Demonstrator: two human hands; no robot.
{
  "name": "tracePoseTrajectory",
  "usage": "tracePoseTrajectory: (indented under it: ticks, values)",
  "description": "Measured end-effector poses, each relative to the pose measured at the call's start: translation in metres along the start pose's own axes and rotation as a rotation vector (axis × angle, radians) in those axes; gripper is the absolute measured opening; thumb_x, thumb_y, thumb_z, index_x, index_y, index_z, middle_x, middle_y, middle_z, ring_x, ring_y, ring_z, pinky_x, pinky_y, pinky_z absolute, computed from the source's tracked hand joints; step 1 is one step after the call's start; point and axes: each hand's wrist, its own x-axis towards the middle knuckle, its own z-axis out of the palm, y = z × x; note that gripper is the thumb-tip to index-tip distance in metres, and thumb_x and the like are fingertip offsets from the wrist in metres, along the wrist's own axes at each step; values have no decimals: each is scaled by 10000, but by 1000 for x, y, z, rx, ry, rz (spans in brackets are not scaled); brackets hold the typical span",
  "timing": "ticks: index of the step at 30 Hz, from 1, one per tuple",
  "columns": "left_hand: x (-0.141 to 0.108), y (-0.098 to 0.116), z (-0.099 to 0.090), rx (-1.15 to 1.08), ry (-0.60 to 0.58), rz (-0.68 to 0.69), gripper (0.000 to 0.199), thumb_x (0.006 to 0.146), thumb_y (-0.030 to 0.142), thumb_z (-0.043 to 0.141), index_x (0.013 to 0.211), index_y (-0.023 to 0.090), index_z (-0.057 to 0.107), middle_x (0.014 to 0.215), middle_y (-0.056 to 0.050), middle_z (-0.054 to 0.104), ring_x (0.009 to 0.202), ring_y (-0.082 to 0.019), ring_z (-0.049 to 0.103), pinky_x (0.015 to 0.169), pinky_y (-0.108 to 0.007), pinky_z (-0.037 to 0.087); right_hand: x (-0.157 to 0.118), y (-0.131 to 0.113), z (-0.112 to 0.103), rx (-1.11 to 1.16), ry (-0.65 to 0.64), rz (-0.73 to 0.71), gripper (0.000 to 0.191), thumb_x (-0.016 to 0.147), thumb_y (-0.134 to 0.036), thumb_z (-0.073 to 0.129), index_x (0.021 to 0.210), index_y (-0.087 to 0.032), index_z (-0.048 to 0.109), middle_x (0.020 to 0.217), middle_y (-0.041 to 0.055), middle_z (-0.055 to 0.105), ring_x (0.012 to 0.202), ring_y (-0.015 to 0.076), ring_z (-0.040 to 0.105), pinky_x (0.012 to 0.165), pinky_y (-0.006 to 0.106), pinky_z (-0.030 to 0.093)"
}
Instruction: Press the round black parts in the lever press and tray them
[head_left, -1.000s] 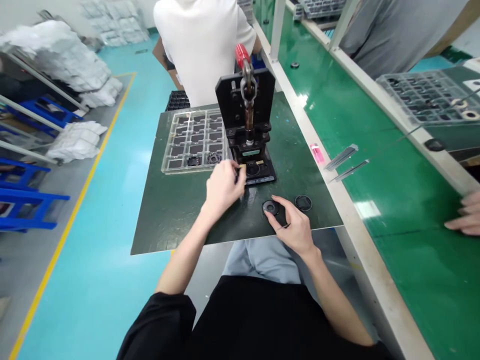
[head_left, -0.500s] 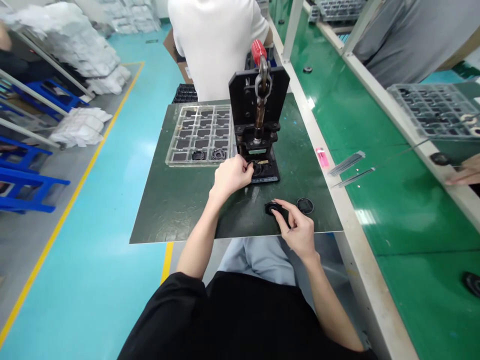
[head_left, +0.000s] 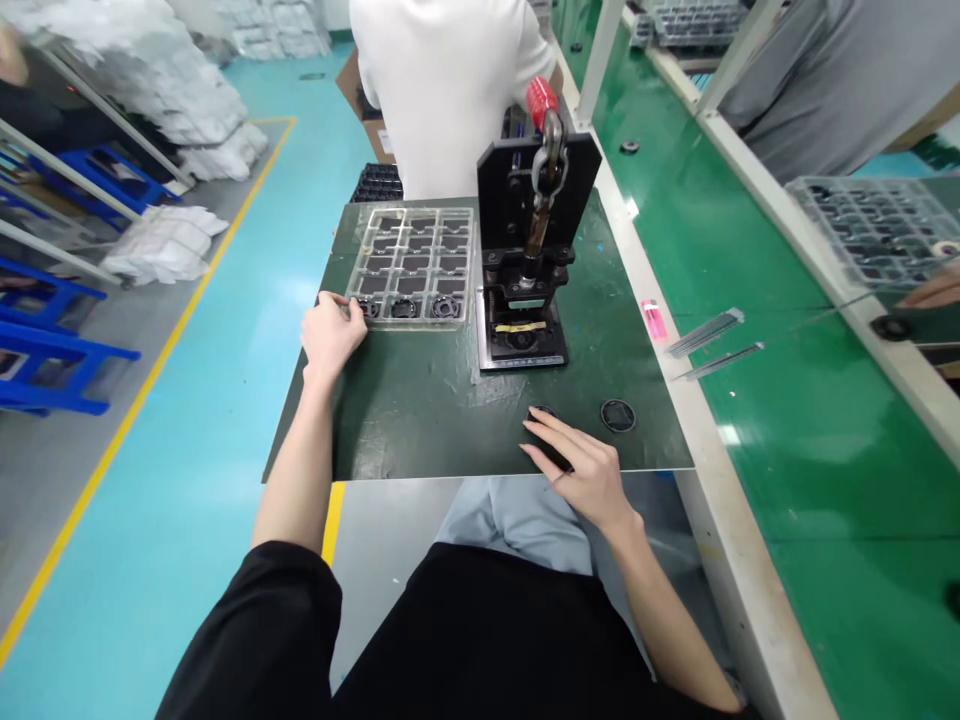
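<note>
My left hand (head_left: 331, 338) is at the front left corner of the clear compartment tray (head_left: 417, 323). Its thumb and fingers close on a round black part (head_left: 368, 308), partly hidden, in that corner compartment. Two similar black ring-shaped parts lie in the same row. My right hand (head_left: 583, 468) hovers low at the mat's front, fingers apart, over a black round part (head_left: 541, 411) mostly covered by the fingertips. To its right lies a flat black disc (head_left: 618, 415). A black hand press (head_left: 538, 200) with a red-tipped lever stands beyond, with a round black piece in its base.
A dark green mat (head_left: 427, 420) covers the table. On the right runs a green conveyor (head_left: 757, 420) with a pale rail, thin grey strips (head_left: 705, 332) and a pink item (head_left: 654, 320). A person in white (head_left: 450, 100) sits ahead; another person's hand (head_left: 930, 288) is far right.
My left hand has moved left from the press base to the tray, where a round part now sits in the front left compartment. My right hand's fingers have spread off the black part.
</note>
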Motion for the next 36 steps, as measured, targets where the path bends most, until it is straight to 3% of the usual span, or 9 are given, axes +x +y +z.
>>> tracePoseTrajectory:
  ticks: [4, 7, 9, 11, 15, 18, 23, 28, 36]
  values:
    - [-18, 11, -4, 38, 85, 80, 333, 982, 373, 440, 1162, 127, 574, 1020, -227, 717, 1010, -410, 687, 921, -557, 528, 21, -6, -14, 202, -10, 239, 252, 1026, -343, 601, 1188, -219, 750, 1143, 75, 764, 637, 122, 656, 602, 280, 584]
    - [-58, 27, -5, -14, 124, 289, 303, 989, 319, 418, 1189, 152, 572, 1063, -178, 714, 998, -330, 691, 907, -460, 541, 51, 0, -21, 280, 54, 293, 370, 1095, -383, 421, 1122, -203, 743, 1052, 83, 735, 758, 152, 666, 730, 312, 594]
    - [-98, 40, 1, -80, 5, 494, 242, 981, 295, 445, 1139, 187, 593, 981, -110, 718, 938, -263, 697, 878, -384, 549, 74, 10, -20, 264, 178, 287, 431, 1111, -409, 356, 1126, -207, 736, 1056, 87, 722, 884, 179, 681, 814, 341, 594]
    - [-141, 55, 12, -168, -232, 730, 209, 987, 332, 493, 1121, 213, 601, 931, -67, 720, 892, -227, 696, 838, -346, 565, 95, 22, -15, 198, 266, 239, 444, 1108, -446, 360, 1126, -215, 739, 1071, 88, 717, 962, 195, 674, 865, 360, 586]
    - [-195, 80, 38, -186, -363, 1022, 446, 963, 557, 599, 1217, 191, 576, 1144, -123, 707, 1112, -291, 658, 852, -382, 598, 121, 48, 0, 192, 155, 159, 458, 1083, -517, 426, 1046, -197, 751, 986, 77, 736, 858, 180, 681, 816, 336, 583]
    - [-195, 90, 51, -154, -410, 1128, 499, 963, 570, 611, 1246, 163, 557, 1129, -141, 686, 1127, -310, 639, 861, -403, 599, 128, 59, 10, 208, 83, 157, 485, 1058, -563, 467, 928, -179, 733, 941, 83, 757, 765, 167, 687, 712, 306, 580]
    - [-173, 89, 62, -356, -585, 1261, 420, 964, 489, 633, 1225, 173, 541, 1153, -126, 680, 1104, -284, 645, 930, -407, 580, 130, 62, 18, 144, 101, 120, 437, 1062, -502, 483, 895, -179, 726, 931, 89, 771, 784, 174, 717, 738, 305, 604]
    - [-170, 81, 65, -517, -641, 1185, 356, 975, 424, 616, 1224, 182, 540, 1137, -125, 683, 1079, -268, 655, 964, -424, 573, 129, 63, 21, 59, 109, 88, 389, 1068, -417, 483, 868, -188, 724, 919, 83, 771, 812, 179, 725, 770, 309, 600]
    - [-170, 75, 61, -572, -665, 1152, 504, 891, 473, 751, 1261, 212, 529, 1240, -131, 688, 1179, -290, 640, 1015, -469, 578, 129, 61, 20, -50, 80, 102, 310, 1036, -393, 565, 891, -187, 746, 956, 80, 784, 670, 144, 643, 646, 277, 551]
